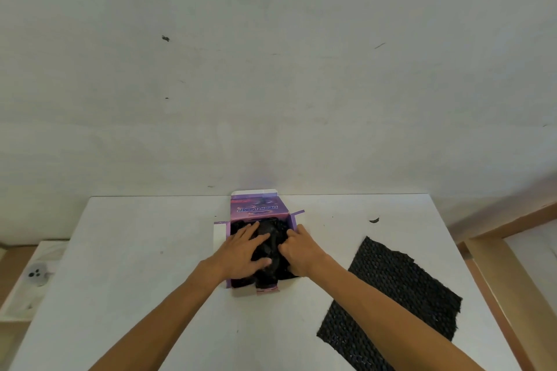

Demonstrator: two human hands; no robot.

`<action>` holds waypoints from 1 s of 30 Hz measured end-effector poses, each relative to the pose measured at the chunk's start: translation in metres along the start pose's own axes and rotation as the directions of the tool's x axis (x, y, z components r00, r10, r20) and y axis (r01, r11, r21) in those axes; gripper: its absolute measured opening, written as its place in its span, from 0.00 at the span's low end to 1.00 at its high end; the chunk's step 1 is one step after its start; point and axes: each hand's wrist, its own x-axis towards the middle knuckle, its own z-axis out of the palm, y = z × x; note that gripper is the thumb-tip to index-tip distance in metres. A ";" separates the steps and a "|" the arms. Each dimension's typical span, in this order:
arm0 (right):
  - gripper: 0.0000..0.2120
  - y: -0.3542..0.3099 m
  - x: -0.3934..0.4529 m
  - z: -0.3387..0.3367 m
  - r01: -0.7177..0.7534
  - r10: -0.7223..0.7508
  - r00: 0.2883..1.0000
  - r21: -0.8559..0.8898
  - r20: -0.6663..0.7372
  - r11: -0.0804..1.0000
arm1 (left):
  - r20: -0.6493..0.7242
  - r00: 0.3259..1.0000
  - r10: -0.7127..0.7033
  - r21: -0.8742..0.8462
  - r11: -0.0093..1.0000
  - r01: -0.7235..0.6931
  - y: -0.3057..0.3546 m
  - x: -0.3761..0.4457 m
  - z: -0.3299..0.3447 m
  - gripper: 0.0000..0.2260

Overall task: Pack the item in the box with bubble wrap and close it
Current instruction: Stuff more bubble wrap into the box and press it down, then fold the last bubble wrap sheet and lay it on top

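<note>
A purple cardboard box (256, 211) lies open on the white table (135, 280), its printed lid flap standing up at the far side. Inside it sits a black bundle of bubble wrap (271, 245) around a dark item. My left hand (242, 253) lies flat on the bundle's left part, fingers spread. My right hand (298, 251) presses on the bundle's right side at the box wall, fingers curled into the wrap. The item itself is mostly hidden by the wrap and my hands.
A second sheet of black bubble wrap (391, 301) lies flat on the table to the right of the box. A small dark scrap (374, 220) lies near the far right. A white wall stands just behind the table. A low white shelf (36, 277) is at left.
</note>
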 end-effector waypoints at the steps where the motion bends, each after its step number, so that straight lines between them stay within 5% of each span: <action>1: 0.13 0.002 -0.001 -0.004 -0.003 0.002 1.000 0.045 0.017 0.999 | -0.010 1.000 0.024 0.048 0.999 -0.024 -0.002 -0.002 0.002 0.34; 4: 0.06 0.009 -0.004 -0.014 -0.017 0.016 1.000 0.223 0.010 0.975 | -0.032 0.999 0.036 0.205 0.978 -0.029 0.001 -0.007 0.015 0.37; 10: 0.11 0.016 -0.028 -0.001 -0.058 0.190 0.961 0.526 -0.202 0.849 | -0.036 0.996 -0.082 0.256 0.963 0.088 0.030 0.001 0.012 0.39; 13: 0.10 0.022 -0.048 0.017 -0.116 0.356 0.912 0.705 -0.204 0.700 | -0.084 0.994 -0.069 0.105 0.991 0.077 0.052 0.003 -0.004 0.38; 16: 0.09 0.029 -0.076 0.039 -0.172 0.527 0.837 0.842 -0.149 0.511 | -0.315 0.949 0.012 -0.125 0.991 -0.054 0.088 0.007 -0.008 0.25; 19: 0.07 0.038 -0.114 0.074 -0.252 0.682 0.730 0.914 -0.037 0.319 | -0.502 0.864 0.040 -0.263 0.945 -0.196 0.132 0.016 0.006 0.12; 23: 0.06 0.047 -0.173 0.132 -0.378 0.816 0.544 0.925 0.196 0.030 | -0.408 0.888 0.212 -0.309 0.883 -0.353 0.182 0.035 0.051 0.09; 25: 0.03 0.047 -0.200 0.163 -0.414 0.848 0.411 0.897 0.334 -0.152 | -0.230 0.955 0.187 -0.408 0.872 -0.269 0.202 0.047 0.080 0.13; 28: 0.18 0.048 -0.232 0.206 -0.523 0.846 0.191 0.781 0.498 -0.342 | 0.026 0.998 0.055 -0.569 0.822 -0.030 0.228 0.068 0.111 0.20; 30: 0.25 0.053 -0.248 0.225 -0.554 0.808 0.099 0.707 0.580 -0.440 | 0.052 0.998 -0.027 -0.639 0.768 0.054 0.240 0.082 0.124 0.22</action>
